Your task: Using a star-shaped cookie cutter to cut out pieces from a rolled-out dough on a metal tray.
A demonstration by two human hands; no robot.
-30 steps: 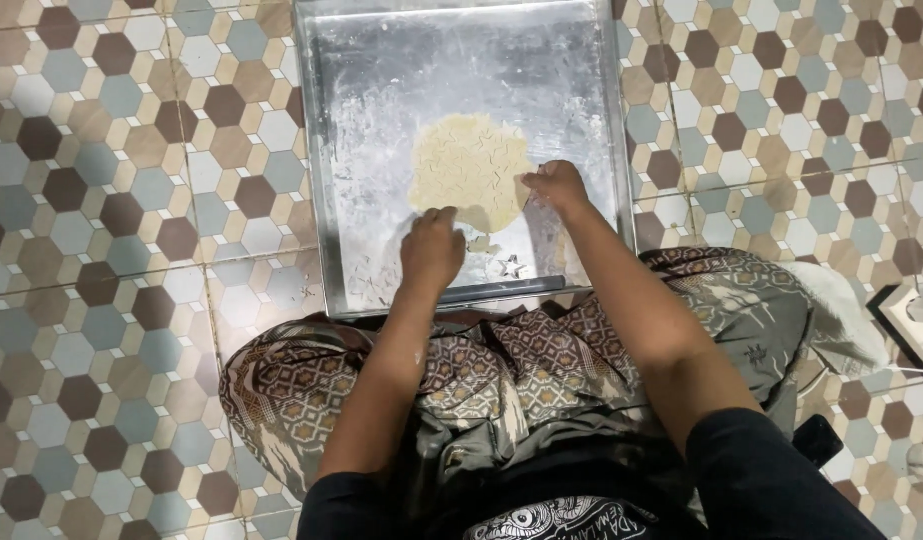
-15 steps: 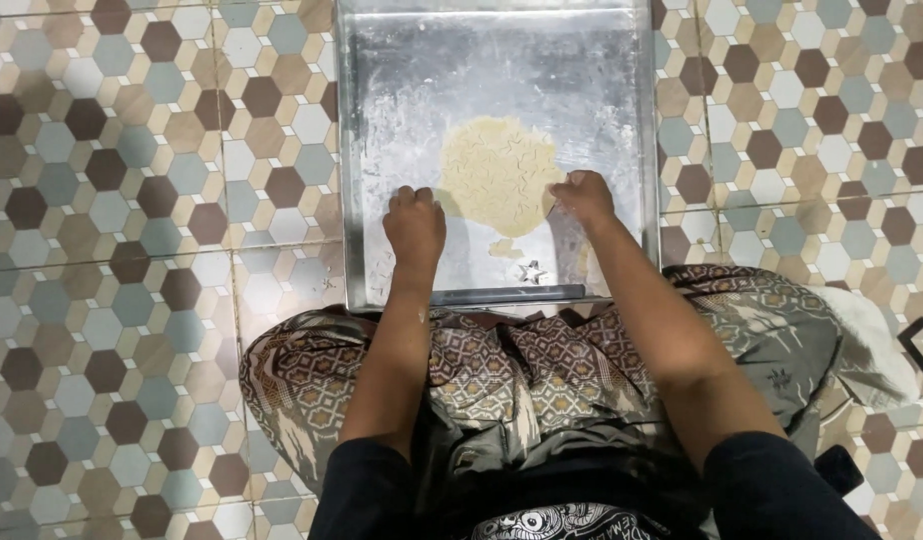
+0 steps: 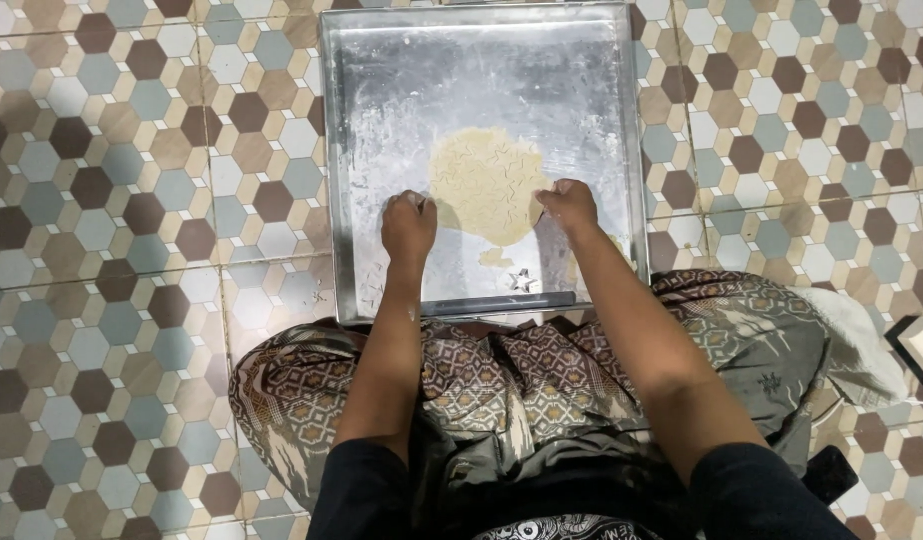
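On the tiled floor [image 3: 132,250] a square metal tray [image 3: 382,120] holds a flat round of dough [image 3: 487,180] scored with cut lines, and one small star cutout [image 3: 523,281] near the front rim. Since a second ago both hands have moved apart to opposite edges of the dough — left hand [image 3: 409,225] curled, fingertips down, right hand [image 3: 570,203] pinching the edge lightly.

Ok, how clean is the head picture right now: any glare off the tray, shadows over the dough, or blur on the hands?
Head view: the metal tray shows soft, patchy sheen in its upper half, not blown out; the flattened dough is evenly lit, its scored lines readable; the left hand and right hand are fairly sharp and cast only short, faint shadows; the tiled floor bows slightly towards the frame edges.
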